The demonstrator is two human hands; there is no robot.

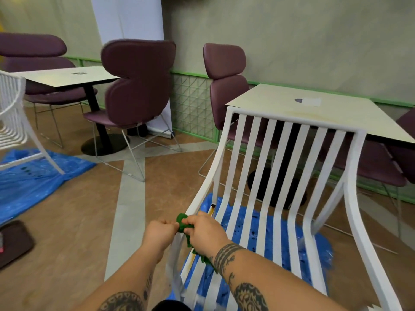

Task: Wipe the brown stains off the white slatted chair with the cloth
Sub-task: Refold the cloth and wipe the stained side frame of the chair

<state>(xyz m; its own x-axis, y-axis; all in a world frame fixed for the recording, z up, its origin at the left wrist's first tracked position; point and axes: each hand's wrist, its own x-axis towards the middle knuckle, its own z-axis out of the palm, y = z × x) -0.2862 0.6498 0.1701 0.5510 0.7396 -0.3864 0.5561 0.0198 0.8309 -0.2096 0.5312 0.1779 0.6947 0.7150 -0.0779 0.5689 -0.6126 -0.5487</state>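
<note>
1. Cloth point(181, 221) is bunching between my left hand point(160, 232) and right hand point(203, 230), both gripping it, against the white slatted chair's point(289, 158) seat edge.
2. I am seeing what are probably brown stains point(212, 211) nearby; wiping is remaining.

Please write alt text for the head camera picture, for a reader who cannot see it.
A left hand and right hand grip a green cloth at the side rail of a white slatted chair standing on a blue sheet. Purple chairs and two pale tables stand behind.
</note>
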